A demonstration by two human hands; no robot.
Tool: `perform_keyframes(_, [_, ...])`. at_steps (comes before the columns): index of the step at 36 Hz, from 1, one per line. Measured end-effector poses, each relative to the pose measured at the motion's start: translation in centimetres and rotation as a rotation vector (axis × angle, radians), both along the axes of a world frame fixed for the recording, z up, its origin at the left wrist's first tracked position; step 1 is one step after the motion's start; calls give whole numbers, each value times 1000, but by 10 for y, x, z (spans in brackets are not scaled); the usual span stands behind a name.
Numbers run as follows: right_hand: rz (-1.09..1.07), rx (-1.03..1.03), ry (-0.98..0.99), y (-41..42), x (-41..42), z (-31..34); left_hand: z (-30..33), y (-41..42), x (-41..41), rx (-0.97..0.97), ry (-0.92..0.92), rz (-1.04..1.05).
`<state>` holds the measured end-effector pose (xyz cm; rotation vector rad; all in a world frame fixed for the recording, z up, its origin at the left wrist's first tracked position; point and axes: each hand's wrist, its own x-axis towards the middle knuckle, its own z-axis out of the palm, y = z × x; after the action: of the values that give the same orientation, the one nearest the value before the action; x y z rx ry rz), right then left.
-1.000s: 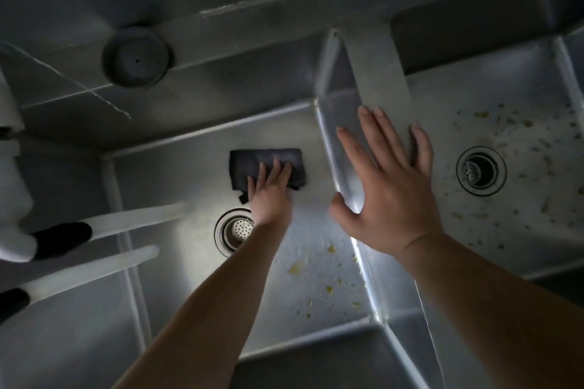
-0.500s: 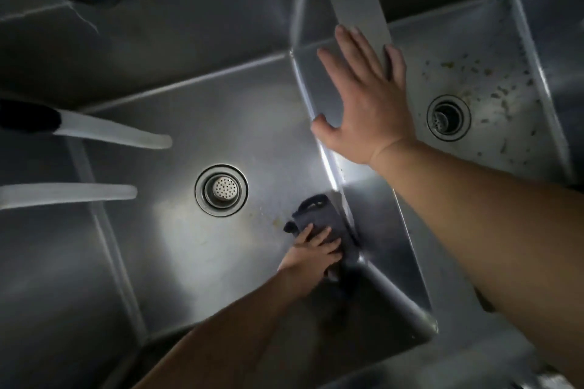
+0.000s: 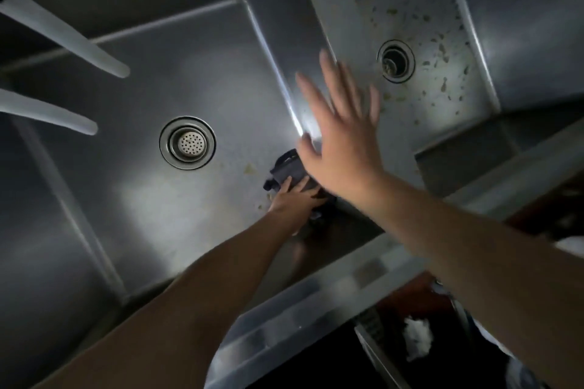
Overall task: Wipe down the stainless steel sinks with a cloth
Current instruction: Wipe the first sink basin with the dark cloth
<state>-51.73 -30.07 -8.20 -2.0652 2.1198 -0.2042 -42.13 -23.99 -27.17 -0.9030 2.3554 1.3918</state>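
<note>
Dark cloth, crumpled and soft, lying on floor of left sink at its near right corner, tight against divider. Left hand pressing on cloth, fingers laid over it; whether curled round the fabric cannot be told, partly hidden by right hand. Right hand blurred, fingers straight and spread, holding nothing, over divider's top edge; contact with it unclear. Left sink brushed steel, flat floor with bright glare patches, straight seams at walls. Round drain with perforated strainer left of cloth, apart from it; wide bare floor to left and far side. Few yellowish crumbs just beside cloth. Right sink beyond divider, steel, floor speckled with many brownish bits, open round drain hole in middle. Two pale rounded spouts jutting in from left above left sink, well apart from cloth. Near rim flat steel, blurred. White crumpled stuff below rim at near right, too blurred to identify.
</note>
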Motion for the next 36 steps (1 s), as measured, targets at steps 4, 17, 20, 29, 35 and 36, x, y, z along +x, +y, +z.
perform_keyframes(4, [64, 142, -58, 101, 11, -5, 29, -2, 11, 191, 123, 262])
perform_keyframes(17, [-23, 403, -24, 131, 28, 3, 5, -94, 189, -357, -286, -642])
perform_keyframes(20, [-40, 425, -24, 129, 29, 5, 13, -96, 180, -431, -175, -393])
perform_keyframes(29, [4, 499, -5, 130, 25, -1, -20, -30, 120, -462, -457, 44])
perform_keyframes(35, [3, 504, 11, 129, 26, 0, -24, -46, 64, -449, -394, 0])
perform_keyframes(36, [1, 493, 5, 129, 26, 0, -25, -52, 62, -450, -372, -41])
